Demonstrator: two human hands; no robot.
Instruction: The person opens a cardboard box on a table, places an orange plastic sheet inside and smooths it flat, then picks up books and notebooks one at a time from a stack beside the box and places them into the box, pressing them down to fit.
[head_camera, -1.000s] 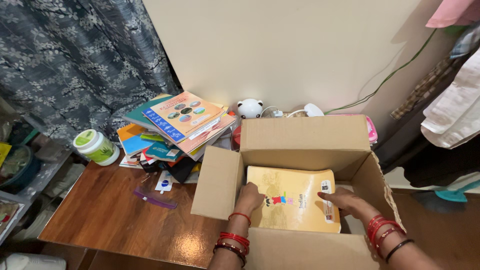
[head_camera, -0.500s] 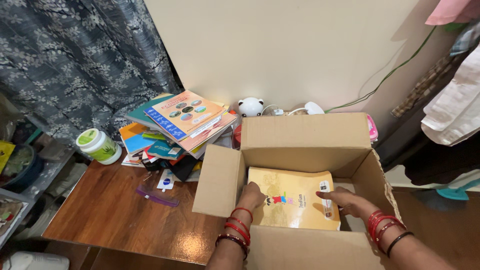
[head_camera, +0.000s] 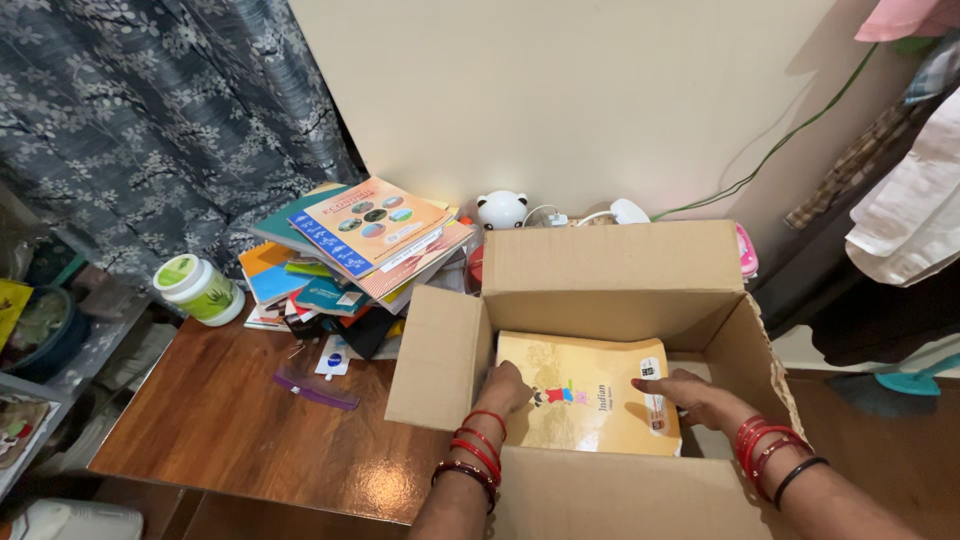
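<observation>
The brown wooden table (head_camera: 230, 420), smooth and glossy, carries an open cardboard box (head_camera: 610, 270), the landmark for everything here. Its flaps stand up, plain corrugated brown, one folded out to the left. To the left of the box leans an untidy stack of books (head_camera: 350, 250), thin and glossy-covered. Inside the box, flat on its floor, lies a yellow book (head_camera: 590, 385), a smooth rectangular paperback whose long axis runs roughly from the near wall to the far wall, spine toward the box's right wall. The left hand (head_camera: 503, 388) rests on the book's left edge, its grip curled loosely against the cover and edge; whether it pinches the book I cannot tell. The right hand (head_camera: 690, 397) lies on the book's right side, fingers spread flat on the cover. Left of the stack, well away from the box, stands a round green-lidded jar (head_camera: 197, 289). Between jar and box lies a slim purple comb (head_camera: 315, 388).
</observation>
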